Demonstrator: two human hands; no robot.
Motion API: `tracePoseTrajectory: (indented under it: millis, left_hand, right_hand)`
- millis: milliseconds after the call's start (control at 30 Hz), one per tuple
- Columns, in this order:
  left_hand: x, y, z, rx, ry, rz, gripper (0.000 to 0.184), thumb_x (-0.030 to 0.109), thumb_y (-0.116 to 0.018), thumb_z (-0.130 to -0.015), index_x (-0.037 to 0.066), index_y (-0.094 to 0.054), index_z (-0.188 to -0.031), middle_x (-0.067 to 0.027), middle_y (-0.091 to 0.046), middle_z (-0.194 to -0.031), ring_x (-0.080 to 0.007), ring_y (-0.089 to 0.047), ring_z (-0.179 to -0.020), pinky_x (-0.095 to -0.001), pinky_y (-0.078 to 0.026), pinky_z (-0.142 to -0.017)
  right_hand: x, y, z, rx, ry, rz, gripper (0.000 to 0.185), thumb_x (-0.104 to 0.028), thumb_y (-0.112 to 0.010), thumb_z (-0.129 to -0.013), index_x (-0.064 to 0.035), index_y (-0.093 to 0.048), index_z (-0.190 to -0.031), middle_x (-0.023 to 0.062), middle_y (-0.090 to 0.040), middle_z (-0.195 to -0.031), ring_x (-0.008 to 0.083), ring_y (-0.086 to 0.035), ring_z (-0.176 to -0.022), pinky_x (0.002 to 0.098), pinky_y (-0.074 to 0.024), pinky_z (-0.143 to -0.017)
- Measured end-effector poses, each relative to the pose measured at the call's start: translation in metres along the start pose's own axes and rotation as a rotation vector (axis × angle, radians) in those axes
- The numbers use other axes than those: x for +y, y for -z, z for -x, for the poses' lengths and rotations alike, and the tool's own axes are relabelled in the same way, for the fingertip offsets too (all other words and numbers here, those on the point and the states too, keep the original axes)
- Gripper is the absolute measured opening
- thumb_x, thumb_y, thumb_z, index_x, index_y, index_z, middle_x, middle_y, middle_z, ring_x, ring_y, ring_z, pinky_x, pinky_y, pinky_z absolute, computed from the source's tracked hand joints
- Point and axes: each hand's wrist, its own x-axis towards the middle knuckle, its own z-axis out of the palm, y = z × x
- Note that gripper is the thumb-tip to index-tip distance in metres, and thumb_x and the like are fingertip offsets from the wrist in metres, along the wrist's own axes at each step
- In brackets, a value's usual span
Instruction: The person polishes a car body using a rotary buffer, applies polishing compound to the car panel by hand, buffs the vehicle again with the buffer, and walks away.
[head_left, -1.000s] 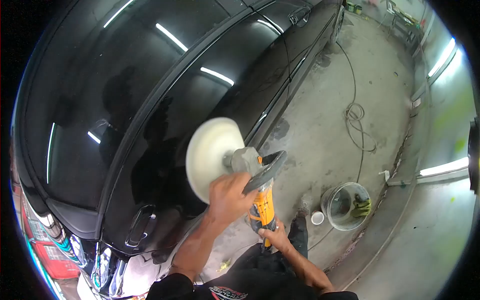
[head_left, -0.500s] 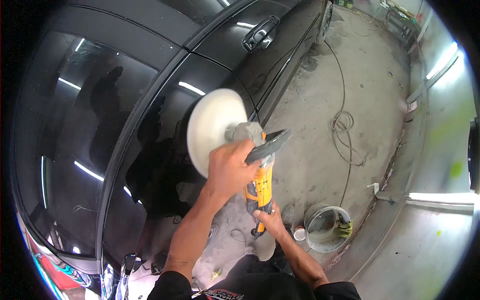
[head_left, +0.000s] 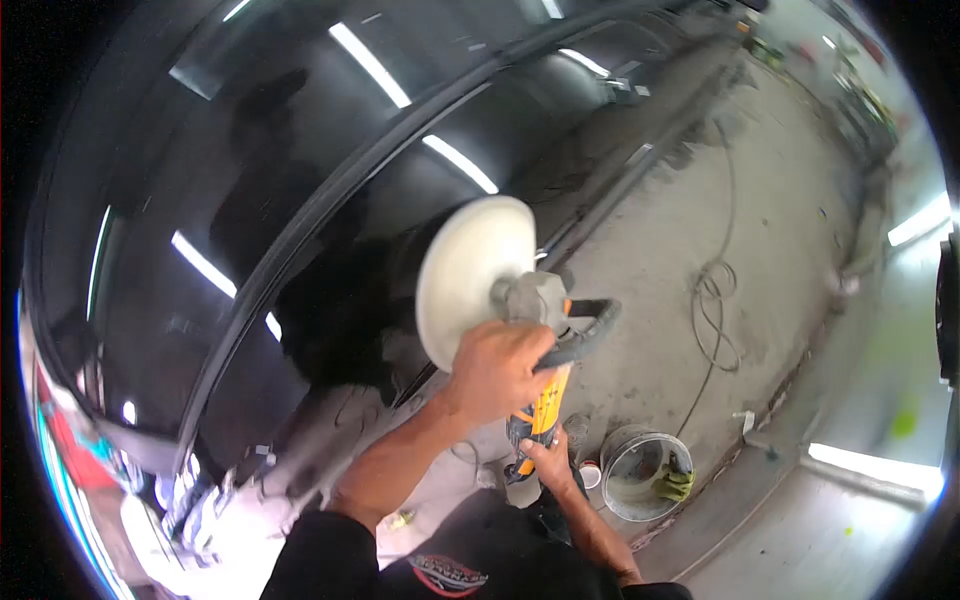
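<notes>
A yellow and black polisher (head_left: 547, 402) with a wide cream-white pad (head_left: 468, 275) is held in front of the side of a glossy black car (head_left: 340, 300). My left hand (head_left: 503, 372) is closed round the black loop handle (head_left: 590, 340) near the polisher's head. Lower down, my right hand (head_left: 552, 462) grips the rear end of the body. The pad faces the lower door panel, tilted on edge; whether it touches the paint I cannot tell. Most of my left fingers are hidden behind the handle.
A bucket (head_left: 640, 508) with a yellow-green cloth (head_left: 676, 484) stands on the concrete floor, right of my legs. Beside it sits a small white-topped container (head_left: 590, 475). A coiled cable (head_left: 715, 290) lies along the floor. A pale wall (head_left: 880, 370) runs down the right side.
The view has shifted and is slightly blurred. Polisher and both hands appear a little further right and lower in view, with the same grip. More of the car's upper side shows.
</notes>
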Motion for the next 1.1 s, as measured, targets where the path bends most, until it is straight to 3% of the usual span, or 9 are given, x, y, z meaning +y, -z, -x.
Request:
tracePoseTrajectory:
  millis: [100, 167, 300, 433, 567, 700, 767, 933, 1100]
  left_hand:
    - [0.015, 0.033, 0.08, 0.067, 0.023, 0.012, 0.032, 0.031, -0.078, -0.068, 0.009, -0.055, -0.074, -0.007, -0.052, -0.065, -0.0292, -0.057, -0.059, -0.0417, -0.045, -0.056]
    - [0.034, 0.065, 0.134, 0.089, 0.1, -0.04, 0.031, 0.025, -0.078, -0.063, 0.01, -0.058, -0.081, -0.0053, -0.058, -0.072, -0.0281, -0.061, -0.067, -0.0415, -0.047, -0.061]
    - [0.047, 0.132, 0.213, 0.197, 0.08, -0.007, 0.033, 0.022, -0.079, -0.059, 0.011, -0.058, -0.083, -0.0031, -0.06, -0.075, -0.0267, -0.062, -0.069, -0.0398, -0.048, -0.062]
    - [0.037, 0.164, 0.267, 0.343, 0.112, 0.019, 0.032, 0.018, -0.077, -0.058, 0.011, -0.056, -0.08, -0.0031, -0.057, -0.073, -0.0262, -0.059, -0.066, -0.0395, -0.044, -0.058]
    - [0.065, 0.218, 0.317, 0.521, 0.104, 0.095, 0.031, 0.015, -0.078, -0.055, 0.007, -0.056, -0.076, -0.006, -0.056, -0.07, -0.0286, -0.058, -0.062, -0.0392, -0.044, -0.057]
    - [0.056, 0.259, 0.378, 0.697, 0.148, 0.053, 0.022, 0.011, -0.078, -0.064, 0.005, -0.062, -0.078, -0.0081, -0.061, -0.072, -0.03, -0.06, -0.062, -0.0394, -0.044, -0.054]
    - [0.055, 0.26, 0.408, 0.764, 0.202, 0.054, 0.019, 0.01, -0.077, -0.067, 0.005, -0.062, -0.077, -0.0083, -0.06, -0.07, -0.0302, -0.059, -0.061, -0.0399, -0.044, -0.054]
    - [0.086, 0.273, 0.427, 0.869, 0.328, 0.031, 0.018, 0.006, -0.077, -0.068, 0.004, -0.06, -0.074, -0.0088, -0.057, -0.067, -0.0308, -0.058, -0.058, -0.0405, -0.044, -0.054]
    - [0.081, 0.237, 0.387, 0.903, 0.307, 0.0, 0.02, 0.011, -0.078, -0.07, 0.004, -0.061, -0.078, -0.0092, -0.058, -0.067, -0.0316, -0.058, -0.06, -0.0407, -0.044, -0.055]
  right_hand:
    - [0.021, -0.034, 0.054, -0.041, -0.03, -0.011, 0.064, -0.003, -0.071, -0.076, -0.0006, -0.047, -0.135, 0.0065, -0.06, -0.116, 0.0178, -0.062, -0.1, 0.0307, -0.0518, -0.085]
    - [0.038, -0.054, 0.089, -0.027, 0.083, 0.192, 0.052, -0.011, -0.067, -0.074, -0.0017, -0.054, -0.123, 0.0055, -0.059, -0.113, 0.0177, -0.058, -0.104, 0.0321, -0.0472, -0.092]
    - [0.035, -0.117, 0.139, -0.064, -0.006, 0.211, 0.069, -0.008, -0.07, -0.073, -0.0012, -0.045, -0.137, 0.0083, -0.055, -0.123, 0.0217, -0.055, -0.11, 0.0356, -0.0407, -0.103]
    - [0.048, -0.114, 0.136, -0.041, -0.075, 0.382, 0.088, -0.02, -0.082, -0.072, -0.0014, -0.036, -0.144, 0.012, -0.054, -0.128, 0.0245, -0.053, -0.116, 0.0376, -0.0395, -0.105]
    - [0.018, -0.141, 0.159, -0.235, 0.301, 0.603, 0.09, -0.031, -0.092, -0.067, 0.0045, -0.044, -0.135, 0.0167, -0.056, -0.122, 0.026, -0.057, -0.109, 0.0394, -0.0466, -0.095]
    - [-0.014, -0.217, 0.17, -0.333, 0.152, 0.833, 0.096, -0.029, -0.089, -0.067, 0.0041, -0.036, -0.14, 0.0162, -0.056, -0.127, 0.0282, -0.057, -0.115, 0.0409, -0.0435, -0.101]
    - [-0.01, -0.222, 0.161, -0.387, 0.131, 0.792, 0.092, -0.022, -0.091, -0.065, 0.005, -0.039, -0.136, 0.0164, -0.06, -0.12, 0.0253, -0.06, -0.107, 0.0379, -0.048, -0.095]
    - [-0.037, -0.244, 0.162, -0.494, 0.119, 0.865, 0.093, -0.019, -0.092, -0.061, 0.0086, -0.043, -0.135, 0.0189, -0.062, -0.116, 0.0246, -0.062, -0.101, 0.0402, -0.0514, -0.09]
    - [-0.046, -0.195, 0.15, -0.438, 0.296, 0.837, 0.094, -0.026, -0.092, -0.065, 0.0106, -0.041, -0.135, 0.0179, -0.063, -0.111, 0.0258, -0.062, -0.1, 0.0391, -0.0515, -0.088]
